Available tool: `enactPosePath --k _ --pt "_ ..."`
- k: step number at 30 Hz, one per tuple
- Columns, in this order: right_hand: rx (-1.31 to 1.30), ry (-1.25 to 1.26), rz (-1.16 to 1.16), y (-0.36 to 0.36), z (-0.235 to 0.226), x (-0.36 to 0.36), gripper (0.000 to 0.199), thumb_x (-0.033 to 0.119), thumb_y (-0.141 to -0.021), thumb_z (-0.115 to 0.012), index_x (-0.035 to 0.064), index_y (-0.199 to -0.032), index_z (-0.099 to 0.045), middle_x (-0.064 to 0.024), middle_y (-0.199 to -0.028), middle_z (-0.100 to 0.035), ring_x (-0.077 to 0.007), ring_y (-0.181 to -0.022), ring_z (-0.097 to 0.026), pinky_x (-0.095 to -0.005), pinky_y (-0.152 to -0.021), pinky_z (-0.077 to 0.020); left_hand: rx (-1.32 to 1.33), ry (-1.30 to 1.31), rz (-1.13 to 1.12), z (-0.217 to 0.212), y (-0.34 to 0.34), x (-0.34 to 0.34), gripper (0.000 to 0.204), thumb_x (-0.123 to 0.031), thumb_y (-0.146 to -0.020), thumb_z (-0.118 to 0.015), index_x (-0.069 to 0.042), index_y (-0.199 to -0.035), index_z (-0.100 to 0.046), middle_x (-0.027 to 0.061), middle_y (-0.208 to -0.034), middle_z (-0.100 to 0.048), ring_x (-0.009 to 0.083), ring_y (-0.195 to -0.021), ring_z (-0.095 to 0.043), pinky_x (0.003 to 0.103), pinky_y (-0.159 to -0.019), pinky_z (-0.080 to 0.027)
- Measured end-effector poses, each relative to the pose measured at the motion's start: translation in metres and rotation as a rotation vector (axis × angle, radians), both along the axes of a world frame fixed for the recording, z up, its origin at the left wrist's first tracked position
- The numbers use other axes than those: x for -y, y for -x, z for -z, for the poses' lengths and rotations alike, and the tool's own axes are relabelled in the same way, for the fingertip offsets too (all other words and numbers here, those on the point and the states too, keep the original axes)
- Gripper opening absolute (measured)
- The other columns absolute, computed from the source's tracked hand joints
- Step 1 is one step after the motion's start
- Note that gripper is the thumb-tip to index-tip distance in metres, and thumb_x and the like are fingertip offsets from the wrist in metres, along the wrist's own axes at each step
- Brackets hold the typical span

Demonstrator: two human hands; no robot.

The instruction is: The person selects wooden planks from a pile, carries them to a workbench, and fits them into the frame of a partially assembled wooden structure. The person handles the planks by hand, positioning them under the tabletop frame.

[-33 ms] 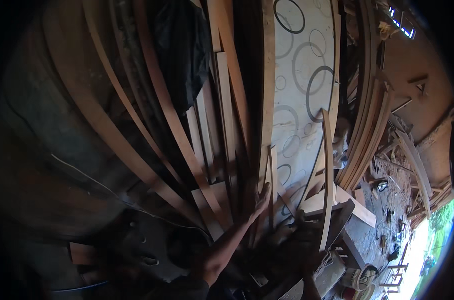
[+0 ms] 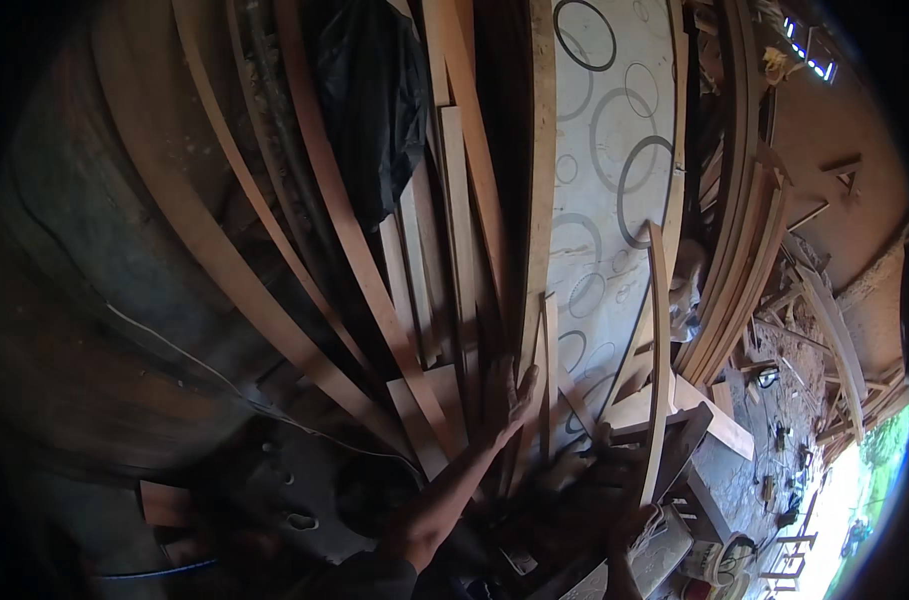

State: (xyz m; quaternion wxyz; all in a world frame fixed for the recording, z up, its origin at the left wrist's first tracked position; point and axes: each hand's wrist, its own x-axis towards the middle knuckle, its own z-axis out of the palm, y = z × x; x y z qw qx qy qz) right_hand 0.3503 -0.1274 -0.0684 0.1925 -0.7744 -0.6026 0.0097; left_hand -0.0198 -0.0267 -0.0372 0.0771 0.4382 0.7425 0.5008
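My left hand [image 2: 511, 400] reaches up from the lower middle with its fingers stretched out. It is at the lower end of the upright wooden planks, close to the pale edge of the tall patterned panel [image 2: 619, 130]; whether it touches the wood I cannot tell. Low on the right, in shadow, my right hand [image 2: 629, 525] is closed at the bottom end of a long narrow wooden strip [image 2: 657, 370]. That strip stands nearly upright in front of the panel's right edge. A thinner wooden piece [image 2: 550, 350] rises just right of my left hand.
Several long boards [image 2: 349, 230] lean on the left, with a black plastic sheet [image 2: 369, 110] hanging among them. A thin pale cable [image 2: 184, 355] runs across the left. More stacked planks [image 2: 739, 280] stand right, beside a white bucket [image 2: 719, 560] and scrap wood on the floor [image 2: 774, 420].
My left hand has shifted slightly left, and its fingers look more spread. The whole view has drifted a little; the strip at my right hand stays about where it was.
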Motion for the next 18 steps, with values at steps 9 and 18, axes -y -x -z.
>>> enactPosePath --k 9,18 --pt "0.162 -0.33 -0.131 -0.063 0.086 -0.007 0.018 0.018 -0.095 -0.048 0.0005 -0.094 -0.044 -0.0209 -0.092 -0.045 -0.0418 -0.085 -0.048 -0.0485 -0.073 -0.038 0.054 -0.526 -0.449 -0.059 0.185 0.005 0.061 -0.029 -0.086 -0.074 0.007 -0.129 -0.049 0.0179 -0.117 -0.059 0.0288 -0.103 -0.059 0.04 -0.091 -0.047" --pt "0.036 -0.209 -0.12 -0.054 0.068 -0.008 0.022 0.02 -0.097 -0.049 -0.0014 -0.095 -0.044 -0.0206 -0.092 -0.044 -0.0385 -0.088 -0.046 -0.0487 -0.079 -0.037 0.704 -0.322 -0.117 -0.027 0.202 0.002 0.036 -0.032 -0.081 -0.081 0.003 -0.089 -0.075 -0.0015 -0.079 -0.067 0.0058 -0.073 -0.056 0.024 -0.067 -0.047"
